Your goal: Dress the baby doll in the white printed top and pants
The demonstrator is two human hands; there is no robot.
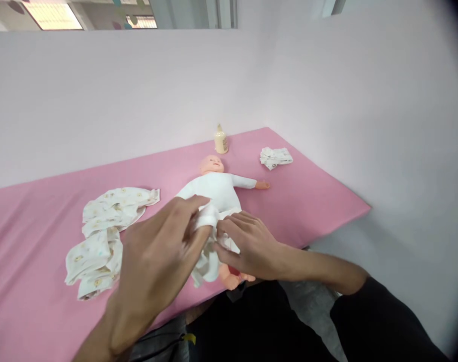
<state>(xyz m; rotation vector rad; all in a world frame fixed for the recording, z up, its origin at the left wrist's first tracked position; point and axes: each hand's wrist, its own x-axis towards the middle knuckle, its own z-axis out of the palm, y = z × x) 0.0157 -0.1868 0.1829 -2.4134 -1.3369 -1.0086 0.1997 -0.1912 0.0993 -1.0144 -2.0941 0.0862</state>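
A baby doll [216, 190] with a white cloth body lies on its back, head toward the wall and feet toward me. Above its lower body, my left hand [164, 246] pinches a bunched white cloth [207, 216] between thumb and fingers. My right hand [247, 244] is closed on the same cloth from the other side. The cloth's exact kind is hidden by its folds, and a loose end hangs below my left thumb. Both of the doll's feet [231, 279] show beneath my hands near the table's front edge.
Printed baby clothes [116, 208] lie crumpled on the pink-covered table [36, 241] at left. A cream pump bottle [221, 142] stands behind the doll's head. Folded printed cloth [276, 157] lies at back right. White walls [138, 95] border the back and right; dark cables [161, 347] hang below the front edge.
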